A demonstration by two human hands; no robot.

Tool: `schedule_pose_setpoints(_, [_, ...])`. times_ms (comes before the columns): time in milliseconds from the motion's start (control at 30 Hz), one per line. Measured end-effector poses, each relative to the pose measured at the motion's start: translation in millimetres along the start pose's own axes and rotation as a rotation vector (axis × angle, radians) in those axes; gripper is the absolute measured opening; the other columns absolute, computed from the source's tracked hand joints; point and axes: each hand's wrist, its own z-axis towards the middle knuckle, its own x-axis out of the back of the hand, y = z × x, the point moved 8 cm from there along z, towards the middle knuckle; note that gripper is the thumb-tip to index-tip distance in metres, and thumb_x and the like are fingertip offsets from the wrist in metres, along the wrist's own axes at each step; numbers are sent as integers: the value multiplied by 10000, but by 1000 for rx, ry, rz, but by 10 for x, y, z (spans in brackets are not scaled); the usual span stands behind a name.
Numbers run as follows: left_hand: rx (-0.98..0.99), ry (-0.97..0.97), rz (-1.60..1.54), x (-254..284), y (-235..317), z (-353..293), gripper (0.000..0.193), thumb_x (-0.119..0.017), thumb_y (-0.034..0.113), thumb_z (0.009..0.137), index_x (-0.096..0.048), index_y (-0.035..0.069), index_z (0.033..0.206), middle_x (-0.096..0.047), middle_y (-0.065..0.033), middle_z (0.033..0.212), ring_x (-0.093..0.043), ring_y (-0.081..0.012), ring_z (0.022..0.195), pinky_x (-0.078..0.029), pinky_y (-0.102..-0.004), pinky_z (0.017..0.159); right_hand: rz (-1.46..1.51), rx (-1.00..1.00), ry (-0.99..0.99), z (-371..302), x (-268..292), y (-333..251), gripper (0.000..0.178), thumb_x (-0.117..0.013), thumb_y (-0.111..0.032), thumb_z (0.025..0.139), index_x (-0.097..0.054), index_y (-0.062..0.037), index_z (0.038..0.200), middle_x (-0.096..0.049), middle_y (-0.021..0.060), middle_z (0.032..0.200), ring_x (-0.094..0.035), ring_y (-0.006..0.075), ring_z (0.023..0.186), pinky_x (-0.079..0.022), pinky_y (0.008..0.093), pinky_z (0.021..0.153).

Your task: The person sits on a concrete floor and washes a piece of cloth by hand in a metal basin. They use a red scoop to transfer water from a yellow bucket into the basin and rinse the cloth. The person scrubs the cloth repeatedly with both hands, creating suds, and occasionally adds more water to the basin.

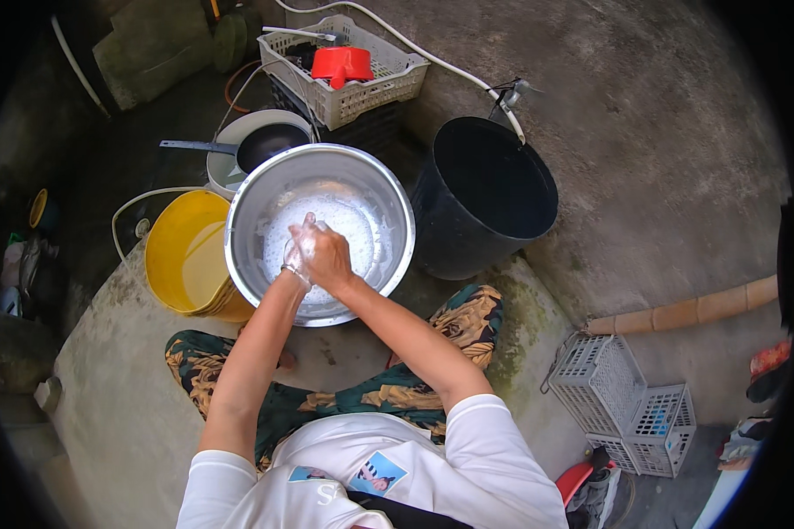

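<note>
A large round metal basin (pixel 381 196) stands in front of me with whitish suds over its bottom. Above the suds my left hand (pixel 299 254) and my right hand (pixel 329 257) are pressed together, wet with foam. The right hand's fingers are closed over the left, which is partly covered by it. Anything held between them is hidden. A thin bracelet circles my left wrist. Beside the basin on the left is a yellow bucket (pixel 178 231) holding cloudy liquid. To the right stands a tall black bin (pixel 463 251) with dark water inside.
Behind the basin, a dark pan (pixel 269 145) rests on a white bucket (pixel 223 167). Farther back, a red scoop (pixel 341 65) sits in a pale plastic crate (pixel 362 108). A white hose (pixel 432 60) reaches the bin's rim. Grey crates (pixel 598 381) lie at lower right.
</note>
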Motion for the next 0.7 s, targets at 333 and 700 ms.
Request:
schedule_pose_setpoints(333, [8, 175, 560, 4, 54, -134, 311, -409, 434, 896, -531, 148, 897, -532, -3, 766, -527, -132, 650, -451, -239, 571, -85, -367, -131, 68, -41, 846, 397, -468, -385, 847, -597, -17, 772, -568, 235, 687, -559, 408, 675, -443, 453, 627])
schedule_pose_setpoints(700, [-2, 93, 614, -536, 159, -453, 197, -561, 285, 851, -563, 87, 851, -559, -36, 803, -540, -93, 723, -445, -241, 615, 17, -357, -32, 186, 175, 844, 221, -539, -191, 820, -568, 23, 771, -570, 204, 669, -565, 375, 738, -436, 410, 645])
